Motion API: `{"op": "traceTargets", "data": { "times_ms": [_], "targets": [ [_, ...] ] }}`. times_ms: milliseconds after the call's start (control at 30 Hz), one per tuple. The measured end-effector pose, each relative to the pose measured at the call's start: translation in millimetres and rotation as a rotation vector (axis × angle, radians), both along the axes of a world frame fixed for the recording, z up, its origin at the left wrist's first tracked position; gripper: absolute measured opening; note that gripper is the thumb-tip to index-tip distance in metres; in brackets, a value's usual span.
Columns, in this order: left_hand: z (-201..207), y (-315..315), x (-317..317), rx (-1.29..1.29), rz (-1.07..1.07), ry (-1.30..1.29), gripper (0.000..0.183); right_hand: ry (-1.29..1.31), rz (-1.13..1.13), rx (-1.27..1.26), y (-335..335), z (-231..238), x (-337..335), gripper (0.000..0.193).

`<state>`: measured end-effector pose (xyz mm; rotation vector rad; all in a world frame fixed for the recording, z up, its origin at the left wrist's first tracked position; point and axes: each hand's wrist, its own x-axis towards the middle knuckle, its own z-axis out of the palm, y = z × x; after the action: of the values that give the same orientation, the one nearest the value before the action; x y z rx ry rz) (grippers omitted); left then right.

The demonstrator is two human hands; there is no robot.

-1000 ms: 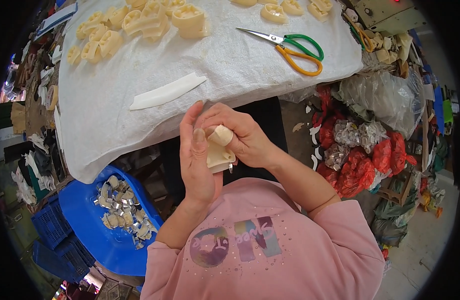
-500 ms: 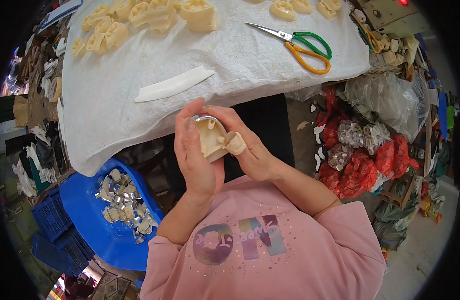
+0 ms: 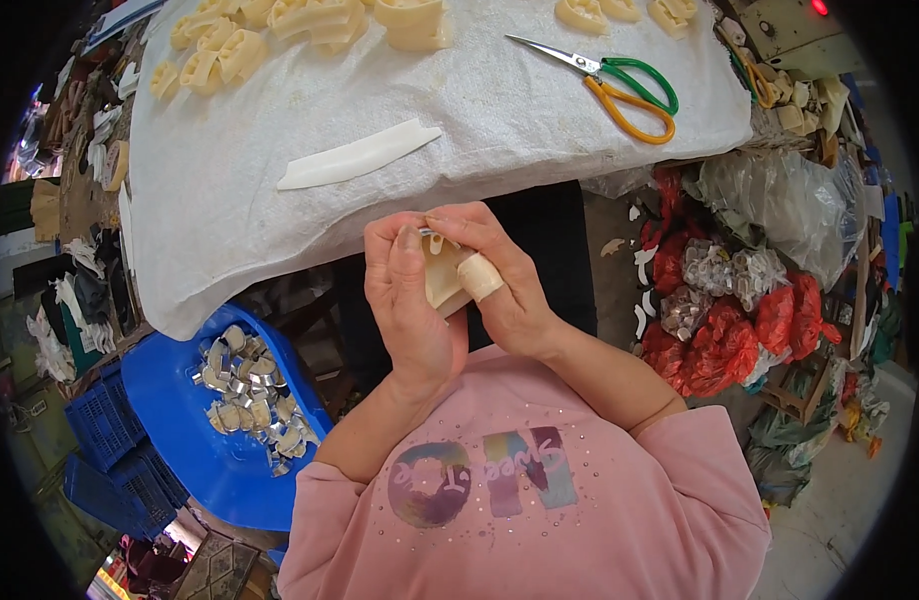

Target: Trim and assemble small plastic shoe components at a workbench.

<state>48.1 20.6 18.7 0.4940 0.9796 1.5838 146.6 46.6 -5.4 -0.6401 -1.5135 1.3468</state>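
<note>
A hollow cream plastic piece (image 3: pixel 442 280) with small pegs inside is held between my two hands, close in front of my chest. Part of a shiny strip shows along its upper edge. My left hand (image 3: pixel 408 315) is closed round its left side, thumb up near the top. From the other side my right hand (image 3: pixel 510 285) grips it, the fingers meeting the left ones at the upper edge. A cream wrapping covers my right thumb, which presses on the right side. Much of the piece is hidden by my fingers.
On the white-covered table (image 3: pixel 500 110) lie a white strip (image 3: pixel 360 158), scissors (image 3: pixel 586 64) with green and orange handles and several cream pieces (image 3: pixel 320 25). A blue tub (image 3: pixel 165 425) at left holds shiny-edged parts (image 3: pixel 250 385). Red bags (image 3: pixel 720 345) are heaped at right.
My right fingers have moved up to the piece's top edge and meet my left ones. The wrapped thumb now presses against its side. The view has shifted slightly.
</note>
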Motion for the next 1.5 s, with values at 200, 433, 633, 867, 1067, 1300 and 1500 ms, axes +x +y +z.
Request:
{"op": "traceTargets", "data": {
  "times_ms": [200,433,633,867,1067,1300,1500],
  "targets": [
    [-9,-2,-13,0.022,-0.107,-0.296,0.036,0.108,0.137,-0.29,6,-8,9,0.046],
    [-3,-5,-21,0.115,-0.337,-0.213,0.068,0.191,0.213,-0.518,3,5,13,0.05],
    [-2,-6,-14,0.052,-0.245,-0.146,0.057,-0.047,0.027,-0.234,-1,19,8,0.041],
    [-8,-1,-19,0.039,-0.259,-0.576,0.047,0.06,0.15,-0.397,7,9,13,0.041],
    [-7,5,-27,0.049,-0.27,-0.545,0.042,-0.033,-0.102,-0.313,7,11,26,0.039],
    [-6,4,-27,0.074,-0.221,-0.223,0.039,-0.182,-0.155,-0.2,1,15,23,0.036],
    [-11,0,-26,0.079,-0.236,-0.232,0.038,-0.307,-0.068,-0.312,1,25,21,0.036]
  ]
}}
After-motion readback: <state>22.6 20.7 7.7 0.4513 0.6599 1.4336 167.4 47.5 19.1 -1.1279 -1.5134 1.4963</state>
